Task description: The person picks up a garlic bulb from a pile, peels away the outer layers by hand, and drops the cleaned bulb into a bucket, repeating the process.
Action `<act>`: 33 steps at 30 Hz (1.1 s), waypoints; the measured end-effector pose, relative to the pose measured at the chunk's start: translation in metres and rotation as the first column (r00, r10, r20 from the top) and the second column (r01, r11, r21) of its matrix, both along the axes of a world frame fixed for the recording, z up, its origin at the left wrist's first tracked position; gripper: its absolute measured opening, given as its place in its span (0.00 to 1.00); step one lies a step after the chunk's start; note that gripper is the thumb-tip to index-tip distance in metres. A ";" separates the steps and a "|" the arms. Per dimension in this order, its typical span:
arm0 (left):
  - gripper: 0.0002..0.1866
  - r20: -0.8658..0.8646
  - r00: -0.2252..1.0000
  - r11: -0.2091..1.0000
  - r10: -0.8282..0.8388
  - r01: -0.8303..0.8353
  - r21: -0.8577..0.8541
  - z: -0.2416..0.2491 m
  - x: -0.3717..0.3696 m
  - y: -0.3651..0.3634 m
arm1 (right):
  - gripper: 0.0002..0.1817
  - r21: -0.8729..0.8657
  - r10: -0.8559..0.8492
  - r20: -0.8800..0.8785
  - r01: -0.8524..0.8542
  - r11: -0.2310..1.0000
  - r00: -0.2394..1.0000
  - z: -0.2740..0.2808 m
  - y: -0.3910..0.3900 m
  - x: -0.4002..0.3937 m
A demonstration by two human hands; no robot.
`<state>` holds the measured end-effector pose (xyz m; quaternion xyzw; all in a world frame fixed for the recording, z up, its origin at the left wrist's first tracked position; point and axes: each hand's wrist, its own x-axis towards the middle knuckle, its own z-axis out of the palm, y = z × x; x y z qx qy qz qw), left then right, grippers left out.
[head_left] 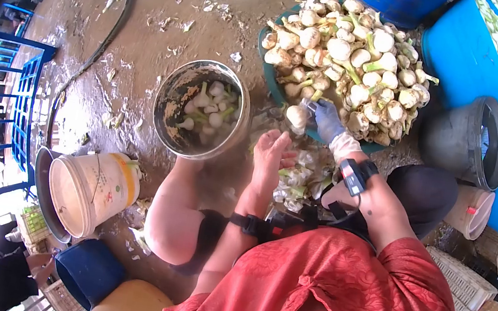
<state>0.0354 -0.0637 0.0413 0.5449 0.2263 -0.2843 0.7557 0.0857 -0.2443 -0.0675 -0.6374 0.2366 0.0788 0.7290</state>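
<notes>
My right hand (330,124), in a blue glove with a white cuff, is closed near the front edge of the garlic heap, its fingers round something too small to make out. A garlic bulb (297,117) is right beside its fingertips. My left hand (274,154) is bare, palm up with fingers loosely curled and apart, just below that bulb, and nothing shows in it. Whole garlic bulbs (375,78) with stems are heaped in a green basin (268,72). A metal pot (162,117) left of my hands holds peeled bulbs (212,110). Peelings (297,179) lie between my legs.
A dark hose (112,30) crosses the wet floor. A white bucket (87,192) lies at the left, a black bucket (460,140) at the right. Blue containers (467,53) stand behind the heap. Part of another person (12,274) shows at lower left.
</notes>
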 end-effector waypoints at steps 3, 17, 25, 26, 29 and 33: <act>0.19 -0.005 0.999 0.998 0.040 -0.040 -0.044 -0.005 -0.001 0.000 | 0.20 0.266 0.085 0.110 -0.112 0.957 0.990 0.067 0.025 -0.026; 0.30 0.509 0.851 0.915 -0.127 -0.097 0.391 -0.015 -0.015 0.001 | 0.19 -0.194 0.068 0.169 -0.034 0.980 0.983 0.076 0.062 -0.047; 0.29 0.439 0.887 0.984 0.141 -0.077 -0.160 0.003 -0.013 0.009 | 0.14 0.285 0.121 0.071 -0.136 0.949 0.990 0.098 0.041 -0.058; 0.30 0.443 0.887 0.985 0.130 -0.064 -0.160 0.003 -0.012 0.009 | 0.14 0.284 0.120 0.070 -0.135 0.949 0.990 0.097 0.042 -0.057; 0.29 0.518 0.855 0.993 0.009 -0.069 0.096 0.002 -0.015 0.002 | 0.16 -0.041 0.102 0.112 -0.098 0.994 0.988 0.094 0.050 -0.052; 0.29 0.383 0.923 0.996 0.037 -0.063 0.056 0.009 -0.016 0.006 | 0.15 -0.351 0.247 0.066 -0.209 0.913 0.967 0.095 0.046 -0.048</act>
